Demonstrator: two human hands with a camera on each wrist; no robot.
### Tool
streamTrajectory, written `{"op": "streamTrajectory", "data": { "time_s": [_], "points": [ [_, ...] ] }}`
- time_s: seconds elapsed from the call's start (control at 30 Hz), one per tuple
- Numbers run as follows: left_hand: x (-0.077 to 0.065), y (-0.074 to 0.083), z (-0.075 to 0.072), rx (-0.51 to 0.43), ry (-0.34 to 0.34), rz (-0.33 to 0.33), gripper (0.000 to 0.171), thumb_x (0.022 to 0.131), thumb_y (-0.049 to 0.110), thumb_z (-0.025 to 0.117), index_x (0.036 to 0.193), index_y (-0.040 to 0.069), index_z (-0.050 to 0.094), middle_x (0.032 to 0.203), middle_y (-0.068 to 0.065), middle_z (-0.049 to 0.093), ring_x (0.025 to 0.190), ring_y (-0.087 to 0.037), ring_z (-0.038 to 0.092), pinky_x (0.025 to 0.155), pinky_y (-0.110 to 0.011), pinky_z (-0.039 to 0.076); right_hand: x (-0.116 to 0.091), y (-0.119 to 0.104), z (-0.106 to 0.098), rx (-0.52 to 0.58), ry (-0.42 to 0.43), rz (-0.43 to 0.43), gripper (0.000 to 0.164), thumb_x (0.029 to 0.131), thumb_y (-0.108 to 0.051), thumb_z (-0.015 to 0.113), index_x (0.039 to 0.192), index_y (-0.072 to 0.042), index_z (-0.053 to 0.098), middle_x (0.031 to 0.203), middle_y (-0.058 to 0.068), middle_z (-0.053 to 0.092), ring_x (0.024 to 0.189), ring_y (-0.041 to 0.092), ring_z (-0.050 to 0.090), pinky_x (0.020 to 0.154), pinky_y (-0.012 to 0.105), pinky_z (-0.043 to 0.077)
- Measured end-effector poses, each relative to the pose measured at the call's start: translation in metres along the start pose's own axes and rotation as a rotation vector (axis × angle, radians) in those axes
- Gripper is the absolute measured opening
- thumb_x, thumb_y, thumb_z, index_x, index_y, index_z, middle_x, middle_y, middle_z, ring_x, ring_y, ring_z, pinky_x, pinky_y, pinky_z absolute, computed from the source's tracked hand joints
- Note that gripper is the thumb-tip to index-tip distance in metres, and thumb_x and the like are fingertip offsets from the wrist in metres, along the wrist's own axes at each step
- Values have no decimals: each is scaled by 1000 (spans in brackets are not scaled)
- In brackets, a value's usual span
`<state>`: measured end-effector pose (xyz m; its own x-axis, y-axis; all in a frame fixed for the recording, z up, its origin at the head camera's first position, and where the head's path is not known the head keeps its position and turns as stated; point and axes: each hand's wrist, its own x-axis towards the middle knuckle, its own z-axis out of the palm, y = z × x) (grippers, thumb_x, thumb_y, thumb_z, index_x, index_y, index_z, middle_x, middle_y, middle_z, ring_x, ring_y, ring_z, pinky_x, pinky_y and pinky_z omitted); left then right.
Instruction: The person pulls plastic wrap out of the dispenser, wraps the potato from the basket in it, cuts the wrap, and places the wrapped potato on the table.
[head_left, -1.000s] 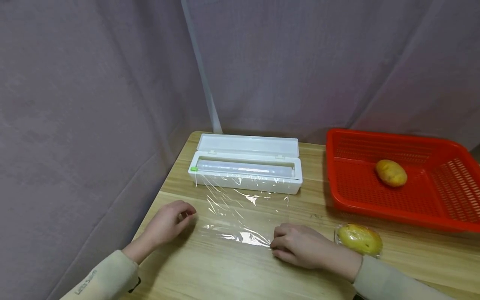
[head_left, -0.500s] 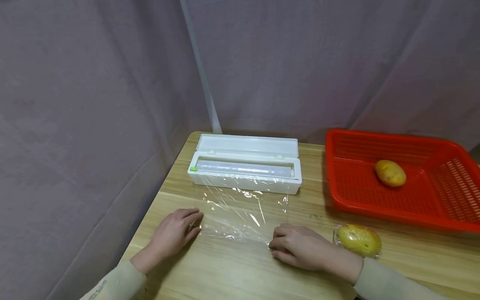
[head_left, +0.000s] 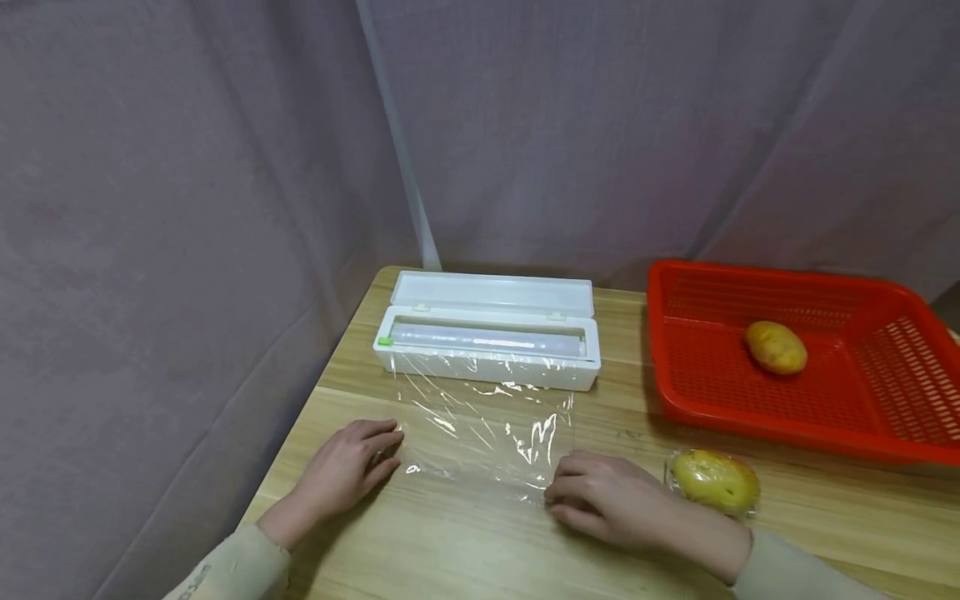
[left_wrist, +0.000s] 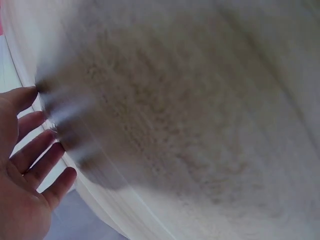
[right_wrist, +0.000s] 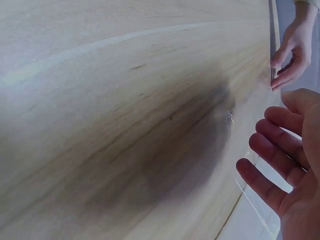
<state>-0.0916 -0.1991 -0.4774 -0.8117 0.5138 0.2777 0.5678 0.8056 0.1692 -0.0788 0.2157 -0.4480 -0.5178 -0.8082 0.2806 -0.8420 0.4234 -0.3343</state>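
Note:
A sheet of clear plastic wrap (head_left: 465, 433) runs toward me from the roll (head_left: 487, 340) in a white wrap dispenser box (head_left: 487, 372), whose lid (head_left: 491, 293) stands raised. At the sheet's near left corner, my left hand (head_left: 341, 467) holds the edge between thumb and fingers. My right hand (head_left: 611, 500) grips the near right corner with bent fingers. Wrinkles and glints cross the film between both hands. In the left wrist view the left hand (left_wrist: 25, 165) has its fingertips at the film's edge; the right wrist view shows the right hand (right_wrist: 295, 155) with fingers bent.
A red plastic basket (head_left: 750, 421) stands at the right with one yellow mango-like fruit (head_left: 776, 347) inside. A similar fruit wrapped in film (head_left: 716, 482) lies on the wooden table (head_left: 450, 558) beside my right wrist. Grey curtains (head_left: 525, 142) hang behind and to the left.
My left hand has moved right and slightly nearer, onto the film's left corner. My right hand has shifted slightly right and nearer, and the film's wrinkles have changed.

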Motion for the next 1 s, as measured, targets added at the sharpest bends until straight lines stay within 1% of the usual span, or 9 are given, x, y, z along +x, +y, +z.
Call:
{"op": "streamTrajectory", "data": {
  "time_s": [0.13, 0.23, 0.3, 0.4, 0.5, 0.57, 0.73, 0.83, 1.0],
  "points": [
    [1, -2, -1, -2, -4, 14, 40, 89, 22, 88, 124, 6, 78, 129, -13, 74, 117, -32, 70, 98, -49, 59, -2, 1, -14, 3, 8, 6, 14, 94, -21, 81, 108, -23, 81, 102, -14, 69, 92, 2, 65, 78, 29, 60],
    [0, -4, -3, 1, -7, 22, 40, 89, 22, 88, 124, 6, 78, 128, -13, 74, 116, -31, 70, 98, -49, 59, 2, 4, -33, -28, -12, 15, 16, 97, -23, 78, 113, -20, 81, 106, -11, 70, 94, 6, 68, 79, 32, 62],
    [0, -5, -5, 3, -6, 25, 40, 89, 22, 88, 124, 7, 78, 128, -12, 74, 116, -31, 70, 98, -49, 59, 5, 7, -50, -60, -22, 41, 19, 99, -25, 77, 117, -19, 80, 109, -8, 71, 97, 10, 70, 81, 35, 63],
    [-1, -7, -7, 4, -1, 32, 39, 89, 22, 88, 124, 7, 78, 128, -12, 74, 115, -30, 71, 97, -48, 59, 10, 12, -76, -94, -28, 118, 27, 100, -29, 76, 125, -19, 78, 117, -3, 73, 105, 18, 72, 86, 43, 64],
    [-3, -9, -8, 12, 8, 42, 38, 89, 23, 88, 123, 8, 79, 127, -11, 75, 114, -29, 71, 96, -48, 59, 12, 20, -102, -105, -41, 212, 41, 99, -32, 77, 137, -16, 72, 130, 8, 72, 118, 31, 70, 94, 55, 61],
    [-3, -9, -9, 16, 12, 48, 38, 89, 24, 88, 123, 9, 79, 127, -10, 75, 113, -29, 71, 95, -48, 59, 11, 27, -119, -113, -55, 272, 50, 99, -34, 78, 143, -13, 67, 136, 16, 69, 123, 38, 67, 98, 61, 58],
    [-4, -10, -9, 29, 18, 52, 38, 88, 25, 88, 122, 8, 79, 126, -10, 75, 113, -28, 71, 94, -48, 60, 3, 54, -154, -174, -90, 403, 65, 99, -37, 79, 153, -9, 57, 143, 24, 63, 132, 47, 59, 106, 68, 50],
    [-4, -10, -9, 37, 17, 57, 38, 88, 26, 88, 121, 9, 80, 125, -10, 75, 112, -28, 71, 94, -47, 60, -3, 73, -172, -195, -131, 495, 73, 99, -39, 77, 158, -7, 48, 151, 30, 55, 139, 53, 51, 109, 73, 44],
    [-3, -10, -7, 38, 13, 63, 39, 88, 26, 88, 122, 9, 79, 125, -9, 75, 111, -28, 71, 95, -47, 59, -17, 107, -196, -202, -185, 633, 83, 101, -45, 73, 161, 0, 39, 158, 36, 43, 139, 58, 47, 109, 77, 39]
  ]
}}
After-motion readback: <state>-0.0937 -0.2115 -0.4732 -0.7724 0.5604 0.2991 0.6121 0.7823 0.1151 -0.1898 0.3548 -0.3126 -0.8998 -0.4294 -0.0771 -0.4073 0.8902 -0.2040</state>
